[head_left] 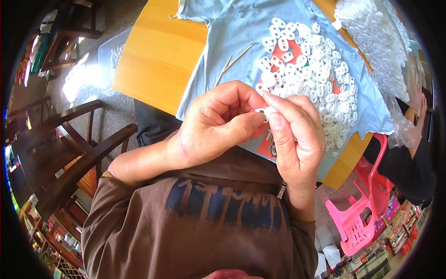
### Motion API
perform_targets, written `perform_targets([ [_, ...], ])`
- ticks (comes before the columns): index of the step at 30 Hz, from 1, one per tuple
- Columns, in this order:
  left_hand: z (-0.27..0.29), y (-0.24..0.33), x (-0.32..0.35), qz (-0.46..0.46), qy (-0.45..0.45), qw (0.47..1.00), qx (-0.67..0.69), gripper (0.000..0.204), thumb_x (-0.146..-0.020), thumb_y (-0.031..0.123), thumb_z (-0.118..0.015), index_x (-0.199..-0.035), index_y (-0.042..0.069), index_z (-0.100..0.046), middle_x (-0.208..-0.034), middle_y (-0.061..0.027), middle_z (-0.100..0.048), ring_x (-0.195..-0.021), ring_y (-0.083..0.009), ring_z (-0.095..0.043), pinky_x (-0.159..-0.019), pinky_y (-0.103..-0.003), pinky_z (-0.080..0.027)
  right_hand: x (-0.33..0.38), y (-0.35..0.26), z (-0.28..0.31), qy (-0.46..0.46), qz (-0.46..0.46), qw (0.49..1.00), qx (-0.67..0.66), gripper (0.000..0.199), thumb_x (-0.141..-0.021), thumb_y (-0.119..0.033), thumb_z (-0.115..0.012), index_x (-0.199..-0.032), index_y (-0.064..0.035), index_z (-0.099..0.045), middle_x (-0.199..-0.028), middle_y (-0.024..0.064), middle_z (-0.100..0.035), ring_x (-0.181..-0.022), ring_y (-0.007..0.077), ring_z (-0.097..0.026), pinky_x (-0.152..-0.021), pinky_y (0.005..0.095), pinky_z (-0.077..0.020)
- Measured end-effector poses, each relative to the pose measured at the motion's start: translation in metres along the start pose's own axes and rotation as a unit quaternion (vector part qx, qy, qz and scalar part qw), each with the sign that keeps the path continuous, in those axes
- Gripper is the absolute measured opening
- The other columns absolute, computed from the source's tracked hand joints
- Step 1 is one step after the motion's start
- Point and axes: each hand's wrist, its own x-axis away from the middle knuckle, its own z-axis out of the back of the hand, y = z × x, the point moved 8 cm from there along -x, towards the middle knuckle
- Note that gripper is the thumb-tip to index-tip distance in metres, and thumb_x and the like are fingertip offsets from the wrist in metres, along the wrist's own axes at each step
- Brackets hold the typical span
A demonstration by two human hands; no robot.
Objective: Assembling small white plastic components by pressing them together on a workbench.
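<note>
Close together over the near edge of the table, my left hand (pixel 223 121) and my right hand (pixel 299 135) meet at the fingertips. Between them is a small white plastic piece (pixel 263 113), pinched by thumb and forefinger on both sides; the fingers cover much of it. Beyond my hands lies a heap of white oval two-holed plastic pieces (pixel 320 88), spread over a light blue shirt (pixel 232 30). Left of the heap, two thin yellowish sticks (pixel 232 63) rest on the cloth. Several tiny coil springs (pixel 248 75) lie near them.
The shirt covers part of a wooden table (pixel 158 46). A bulging bag of white pieces (pixel 371 42) sits at the far right, near another person's arm (pixel 420 121). A pink plastic chair (pixel 360 204) stands right, dark wooden chairs (pixel 79 158) left, beside a clear bin (pixel 111 58).
</note>
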Motion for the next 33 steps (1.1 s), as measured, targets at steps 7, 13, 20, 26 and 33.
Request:
perform_targets([
  [7, -0.004, 0.002, 0.002, 0.024, -0.024, 0.999, -0.007, 0.014, -0.087, 0.001, -0.051, -0.101, 0.001, -0.050, -0.085, -0.0069, -0.060, -0.067, -0.0084, -0.056, -0.062, -0.020, -0.047, 0.001, -0.003, 0.003, -0.012, -0.008, 0.999, -0.030, 0.027, -0.084, 0.002, -0.052, -0.110, 0.0024, -0.057, -0.083, 0.0101, -0.055, -0.068, 0.0175, -0.053, -0.061, 0.0261, -0.0441],
  [13, -0.006, 0.006, 0.004, -0.015, -0.039, 0.999, -0.023, 0.019, -0.086, 0.000, -0.052, -0.105, 0.000, -0.049, -0.088, -0.0083, -0.061, -0.067, -0.0074, -0.056, -0.063, -0.020, -0.047, 0.007, 0.003, 0.001, 0.022, -0.073, 0.991, -0.109, 0.029, -0.083, 0.003, -0.052, -0.112, 0.0044, -0.054, -0.086, 0.0107, -0.055, -0.069, 0.0162, -0.053, -0.063, 0.0246, -0.0432],
  [20, -0.005, 0.007, 0.004, -0.040, -0.045, 0.996, -0.060, 0.023, -0.085, -0.002, -0.053, -0.107, 0.000, -0.047, -0.087, -0.0076, -0.061, -0.067, -0.0074, -0.056, -0.061, -0.019, -0.047, 0.011, 0.007, 0.002, 0.041, -0.070, 0.988, -0.133, 0.024, -0.080, 0.007, -0.054, -0.103, 0.0040, -0.056, -0.084, 0.0112, -0.057, -0.069, 0.0168, -0.056, -0.063, 0.0250, -0.0451],
  [26, -0.011, 0.006, 0.004, -0.006, -0.051, 0.998, 0.037, 0.030, -0.089, -0.002, -0.049, -0.118, -0.003, -0.044, -0.090, -0.0059, -0.059, -0.074, -0.0081, -0.057, -0.068, -0.021, -0.049, 0.011, 0.005, 0.003, 0.027, -0.052, 0.995, -0.087, 0.025, -0.080, 0.005, -0.055, -0.105, 0.0045, -0.057, -0.087, 0.0124, -0.058, -0.070, 0.0186, -0.057, -0.063, 0.0270, -0.0465],
  [33, -0.011, 0.006, 0.006, -0.029, -0.079, 0.995, 0.051, 0.038, -0.090, -0.001, -0.047, -0.126, -0.003, -0.039, -0.097, -0.0093, -0.060, -0.081, -0.0113, -0.059, -0.074, -0.024, -0.050, 0.011, -0.002, 0.003, 0.037, 0.017, 0.998, -0.054, 0.034, -0.079, -0.002, -0.061, -0.111, 0.0051, -0.055, -0.092, 0.0131, -0.058, -0.076, 0.0194, -0.056, -0.065, 0.0275, -0.0465],
])
